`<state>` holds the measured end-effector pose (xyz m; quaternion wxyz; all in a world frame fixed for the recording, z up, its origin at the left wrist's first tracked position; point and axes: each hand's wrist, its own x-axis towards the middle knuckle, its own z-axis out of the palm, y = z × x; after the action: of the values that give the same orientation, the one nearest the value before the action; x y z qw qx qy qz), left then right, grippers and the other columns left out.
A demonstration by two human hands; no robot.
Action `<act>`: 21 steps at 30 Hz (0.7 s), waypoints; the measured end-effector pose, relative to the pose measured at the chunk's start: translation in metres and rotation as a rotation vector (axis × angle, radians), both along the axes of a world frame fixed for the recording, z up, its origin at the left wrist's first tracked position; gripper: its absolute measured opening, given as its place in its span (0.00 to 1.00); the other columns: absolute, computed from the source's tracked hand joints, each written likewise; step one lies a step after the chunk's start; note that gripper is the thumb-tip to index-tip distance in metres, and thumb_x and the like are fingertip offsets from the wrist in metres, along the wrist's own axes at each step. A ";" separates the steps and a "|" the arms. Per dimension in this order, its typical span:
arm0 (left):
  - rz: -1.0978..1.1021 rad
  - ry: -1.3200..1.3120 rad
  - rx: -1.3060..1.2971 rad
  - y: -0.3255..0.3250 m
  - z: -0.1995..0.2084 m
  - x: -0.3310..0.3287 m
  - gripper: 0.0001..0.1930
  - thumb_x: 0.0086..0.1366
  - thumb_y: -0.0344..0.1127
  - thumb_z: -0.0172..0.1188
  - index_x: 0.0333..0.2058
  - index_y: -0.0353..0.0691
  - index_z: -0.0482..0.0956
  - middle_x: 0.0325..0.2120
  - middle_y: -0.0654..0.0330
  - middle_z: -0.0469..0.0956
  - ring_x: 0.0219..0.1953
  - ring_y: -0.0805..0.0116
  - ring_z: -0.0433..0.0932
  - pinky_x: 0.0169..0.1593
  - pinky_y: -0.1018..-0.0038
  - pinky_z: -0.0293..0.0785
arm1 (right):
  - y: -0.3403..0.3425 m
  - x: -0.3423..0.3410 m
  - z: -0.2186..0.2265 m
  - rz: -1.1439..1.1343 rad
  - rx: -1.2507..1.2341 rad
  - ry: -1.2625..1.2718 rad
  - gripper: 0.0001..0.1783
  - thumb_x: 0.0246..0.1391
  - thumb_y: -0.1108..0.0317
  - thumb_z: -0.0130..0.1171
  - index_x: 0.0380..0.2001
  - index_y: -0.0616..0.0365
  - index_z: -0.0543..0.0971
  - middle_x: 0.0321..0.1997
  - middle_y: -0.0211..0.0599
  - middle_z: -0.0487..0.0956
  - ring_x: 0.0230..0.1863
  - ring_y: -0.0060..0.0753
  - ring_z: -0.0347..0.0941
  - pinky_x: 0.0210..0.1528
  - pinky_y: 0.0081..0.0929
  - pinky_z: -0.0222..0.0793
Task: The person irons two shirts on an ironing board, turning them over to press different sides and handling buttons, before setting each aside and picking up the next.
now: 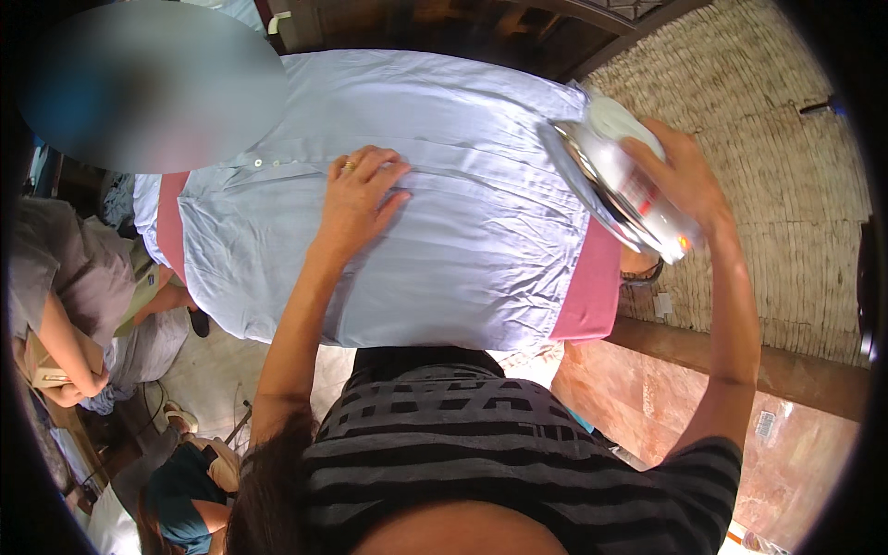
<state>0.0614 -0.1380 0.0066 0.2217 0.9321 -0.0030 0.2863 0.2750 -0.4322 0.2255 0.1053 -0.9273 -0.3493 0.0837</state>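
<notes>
A light blue buttoned garment [444, 250] lies spread over a pink-covered ironing surface [590, 282], with creases toward its right end. My right hand [680, 176] is wrapped round the handle of a white clothes iron [638, 180], which is smeared by motion. The iron is tilted at the garment's right edge, its shiny metal soleplate turned toward the cloth. Whether the soleplate touches the cloth I cannot tell. Resting on the middle of the garment, my left hand [363, 199] has its fingers spread and holds nothing. Small white buttons [259, 163] show to its left.
Dark wooden furniture [444, 32] stands along the far side. A woven-textured surface [768, 213] lies to the right. At the left a person in a grey top [69, 268] is close by, and another in dark teal [171, 490] sits lower down. A blurred oval covers the upper left.
</notes>
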 end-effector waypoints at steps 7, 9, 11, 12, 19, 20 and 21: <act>-0.059 -0.081 0.018 -0.041 -0.018 0.029 0.10 0.55 0.31 0.68 0.37 0.48 0.83 0.43 0.68 0.78 0.51 0.63 0.74 0.55 0.58 0.66 | -0.081 -0.030 -0.018 -0.060 0.079 0.078 0.21 0.60 0.55 0.61 0.44 0.65 0.80 0.30 0.52 0.82 0.30 0.44 0.81 0.37 0.37 0.74; -0.038 -0.116 0.020 -0.048 -0.024 0.036 0.09 0.55 0.30 0.68 0.35 0.48 0.83 0.42 0.68 0.78 0.50 0.63 0.75 0.54 0.59 0.67 | -0.083 -0.021 -0.061 0.001 0.180 0.036 0.21 0.60 0.54 0.61 0.40 0.64 0.80 0.27 0.53 0.81 0.29 0.46 0.81 0.35 0.40 0.73; -0.014 -0.105 0.028 -0.049 -0.026 0.038 0.08 0.54 0.30 0.69 0.34 0.47 0.83 0.41 0.68 0.79 0.50 0.62 0.76 0.53 0.60 0.68 | -0.071 -0.004 -0.091 0.137 0.264 0.065 0.20 0.59 0.54 0.63 0.39 0.63 0.79 0.26 0.51 0.80 0.28 0.46 0.79 0.34 0.40 0.72; -0.002 -0.098 0.033 -0.049 -0.027 0.038 0.08 0.54 0.30 0.69 0.33 0.47 0.83 0.41 0.68 0.79 0.49 0.62 0.76 0.52 0.60 0.69 | -0.064 0.004 -0.095 0.191 0.225 0.043 0.19 0.59 0.55 0.64 0.38 0.63 0.79 0.25 0.51 0.79 0.27 0.46 0.78 0.33 0.40 0.71; -0.012 -0.117 0.053 -0.049 -0.024 0.028 0.08 0.52 0.29 0.69 0.32 0.47 0.83 0.40 0.67 0.79 0.48 0.60 0.77 0.48 0.59 0.72 | -0.024 0.039 -0.109 0.409 0.175 0.170 0.17 0.57 0.54 0.65 0.34 0.58 0.76 0.22 0.47 0.75 0.24 0.49 0.74 0.28 0.39 0.67; -0.004 -0.105 0.053 -0.049 -0.023 0.026 0.08 0.52 0.29 0.69 0.32 0.47 0.83 0.40 0.67 0.79 0.48 0.60 0.77 0.49 0.59 0.72 | -0.012 0.035 -0.109 0.448 0.176 0.142 0.17 0.57 0.55 0.65 0.33 0.59 0.75 0.22 0.48 0.75 0.24 0.50 0.74 0.28 0.39 0.67; 0.004 -0.094 0.053 -0.049 -0.023 0.025 0.08 0.52 0.29 0.69 0.32 0.47 0.83 0.40 0.66 0.79 0.48 0.60 0.77 0.49 0.59 0.72 | 0.000 0.031 -0.108 0.488 0.177 0.113 0.17 0.57 0.56 0.65 0.32 0.59 0.74 0.22 0.49 0.75 0.24 0.51 0.74 0.28 0.40 0.67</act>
<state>0.0860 -0.1874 -0.0163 0.1962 0.9232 -0.0193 0.3298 0.3063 -0.4319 0.1174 0.1820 -0.7967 -0.5620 0.1274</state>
